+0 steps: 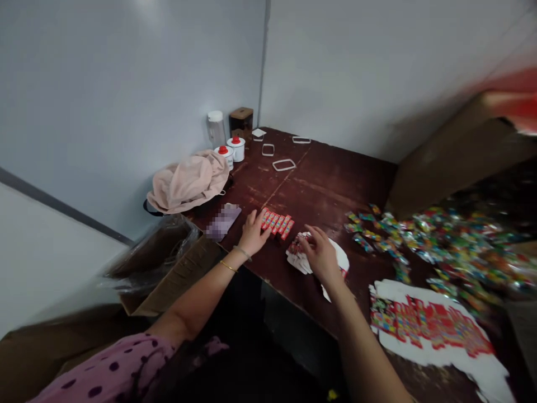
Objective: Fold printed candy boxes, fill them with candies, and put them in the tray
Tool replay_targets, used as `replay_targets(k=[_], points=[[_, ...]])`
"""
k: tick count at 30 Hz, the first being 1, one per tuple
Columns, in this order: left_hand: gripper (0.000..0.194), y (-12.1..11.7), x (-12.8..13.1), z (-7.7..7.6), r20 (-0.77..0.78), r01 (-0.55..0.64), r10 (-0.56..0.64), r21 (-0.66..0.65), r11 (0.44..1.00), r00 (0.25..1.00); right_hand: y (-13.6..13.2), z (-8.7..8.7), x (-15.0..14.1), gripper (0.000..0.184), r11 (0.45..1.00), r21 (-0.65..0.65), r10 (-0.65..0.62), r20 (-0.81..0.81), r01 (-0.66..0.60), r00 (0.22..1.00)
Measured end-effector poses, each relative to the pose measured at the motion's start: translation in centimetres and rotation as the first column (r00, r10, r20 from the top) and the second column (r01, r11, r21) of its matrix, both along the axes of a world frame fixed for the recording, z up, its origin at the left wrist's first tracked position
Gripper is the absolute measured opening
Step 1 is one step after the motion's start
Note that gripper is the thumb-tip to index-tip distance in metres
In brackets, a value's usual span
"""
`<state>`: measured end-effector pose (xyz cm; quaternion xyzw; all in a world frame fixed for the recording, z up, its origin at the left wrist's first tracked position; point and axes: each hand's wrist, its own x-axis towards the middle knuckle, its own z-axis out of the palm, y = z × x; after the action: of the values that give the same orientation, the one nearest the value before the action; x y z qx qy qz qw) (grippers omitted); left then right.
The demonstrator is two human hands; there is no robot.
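Note:
A short row of small red boxes or packets [277, 222] with coloured print lies on the dark table. My left hand [253, 234] rests at the row's left end, thumb and fingers apart, touching or nearly touching the nearest pieces. To the right, my right hand [322, 254] hovers over a fanned pile of white and red printed cards [298, 261], its fingers spread and curved. Whether its fingertips touch the pile I cannot tell. A longer fanned stack of similar printed cards [436, 330] lies at the near right.
Shiny wrapped sweets [419, 238] spread from the right by a cardboard box [444, 151]. A purple item [224, 222], a pink cloth [188, 182], lidded white mugs [236, 150] and a clear jug [216, 129] stand or lie leftward. Pale frames [284, 164] lie behind.

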<state>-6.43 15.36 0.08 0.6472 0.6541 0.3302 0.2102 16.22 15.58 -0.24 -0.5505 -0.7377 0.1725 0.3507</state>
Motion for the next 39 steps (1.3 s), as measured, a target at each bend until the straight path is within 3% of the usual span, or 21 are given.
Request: replay_targets(k=[2, 4, 6, 7, 8, 10, 12, 13, 15, 18, 20, 23, 25, 27, 29, 30, 31, 32, 34, 37, 39], points=[[0.056, -1.2, 0.0, 1.0, -0.003, -0.024, 0.025, 0.079, 0.997, 1.000, -3.2, -1.0, 4.8, 0.063, 0.996, 0.009, 0.089, 0.141, -0.091, 0.986], [0.046, -3.0, 0.6, 2.0, 0.086, 0.036, -0.047, 0.123, 0.992, 0.995, -6.4, -2.2, 8.9, 0.058, 0.995, -0.016, 0.099, 0.222, -0.098, 0.970], [0.038, -5.0, 2.2, 2.5, 0.276, 0.184, -0.187, 0.037, 0.982, 0.943, -9.1, -3.0, 11.2, 0.042, 0.995, -0.039, 0.094, 0.229, -0.087, 0.969], [0.036, -6.0, 3.3, 2.5, 0.409, 0.290, -0.242, -0.059, 0.955, 0.880, -10.3, -3.0, 11.5, 0.036, 0.996, -0.033, 0.082, 0.216, -0.077, 0.973], [0.037, -6.9, 4.5, 2.4, 0.559, 0.410, -0.256, -0.168, 0.897, 0.789, -11.4, -2.8, 11.4, 0.033, 0.999, -0.013, 0.054, 0.200, -0.052, 0.978], [0.044, -8.2, 6.9, 1.8, 0.825, 0.647, -0.130, -0.323, 0.691, 0.550, -13.6, -1.7, 9.8, 0.029, 0.998, 0.058, -0.017, 0.175, 0.007, 0.984], [0.047, -9.1, 8.9, 1.0, 0.934, 0.798, 0.096, -0.345, 0.494, 0.344, -15.8, -0.3, 7.4, 0.025, 0.993, 0.108, 0.025, 0.161, -0.043, 0.987], [0.045, -9.4, 9.7, 0.6, 0.938, 0.822, 0.179, -0.347, 0.450, 0.298, -16.6, 0.3, 6.3, 0.024, 0.988, 0.108, 0.097, 0.159, -0.115, 0.983], [0.035, -10.0, 10.8, -0.2, 0.921, 0.804, 0.236, -0.387, 0.451, 0.311, -17.6, 1.1, 4.7, 0.024, 0.971, 0.103, 0.203, 0.140, -0.218, 0.969], [0.021, -11.1, 11.5, -0.8, 0.895, 0.746, 0.177, -0.440, 0.500, 0.409, -17.0, 1.3, 4.1, 0.025, 0.990, 0.117, 0.071, 0.089, -0.082, 0.993], [0.028, -11.8, 11.6, -0.9, 0.898, 0.738, 0.117, -0.418, 0.530, 0.424, -16.0, 1.3, 4.3, 0.023, 0.996, 0.092, 0.012, 0.025, -0.014, 1.000], [0.051, -12.3, 11.4, -0.4, 0.916, 0.701, 0.055, -0.343, 0.625, 0.398, -15.2, 2.0, 4.2, 0.019, 0.998, -0.036, 0.048, -0.112, -0.052, 0.993], [0.041, -12.3, 11.0, 0.3, 0.909, 0.698, 0.020, -0.334, 0.634, 0.416, -15.0, 3.1, 4.1, 0.024, 0.977, -0.184, 0.065, -0.221, -0.107, 0.973], [0.025, -12.3, 10.3, 1.2, 0.908, 0.794, -0.041, -0.342, 0.503, 0.417, -14.8, 4.3, 4.5, 0.031, 0.903, -0.355, 0.122, -0.330, -0.243, 0.936], [0.031, -12.3, 9.7, 2.1, 0.938, 0.907, -0.069, -0.307, 0.290, 0.340, -14.5, 5.2, 5.3, 0.035, 0.801, -0.462, 0.181, -0.419, -0.381, 0.890], [0.038, -12.3, 9.4, 2.3, 0.950, 0.934, -0.064, -0.285, 0.213, 0.305, -14.4, 5.5, 5.6, 0.036, 0.767, -0.482, 0.196, -0.452, -0.423, 0.870], [0.044, -12.3, 9.3, 2.5, 0.954, 0.941, -0.057, -0.279, 0.191, 0.295, -14.4, 5.5, 5.9, 0.036, 0.754, -0.485, 0.196, -0.478, -0.443, 0.857], [0.049, -12.4, 9.3, 2.4, 0.946, 0.927, -0.064, -0.294, 0.233, 0.317, -14.4, 5.4, 6.0, 0.034, 0.764, -0.476, 0.179, -0.493, -0.436, 0.851], [0.051, -12.7, 9.5, 1.9, 0.896, 0.837, -0.126, -0.338, 0.430, 0.427, -14.8, 4.8, 5.8, 0.028, 0.816, -0.445, 0.114, -0.503, -0.369, 0.857], [0.045, -13.5, 9.9, 0.8, 0.769, 0.642, -0.210, -0.312, 0.701, 0.603, -16.2, 3.4, 4.5, 0.027, 0.896, -0.409, -0.071, -0.515, -0.173, 0.854], [0.043, -14.3, 9.8, 0.4, 0.719, 0.528, -0.206, -0.255, 0.810, 0.664, -17.4, 2.7, 3.6, 0.035, 0.903, -0.425, -0.207, -0.545, -0.055, 0.813]])
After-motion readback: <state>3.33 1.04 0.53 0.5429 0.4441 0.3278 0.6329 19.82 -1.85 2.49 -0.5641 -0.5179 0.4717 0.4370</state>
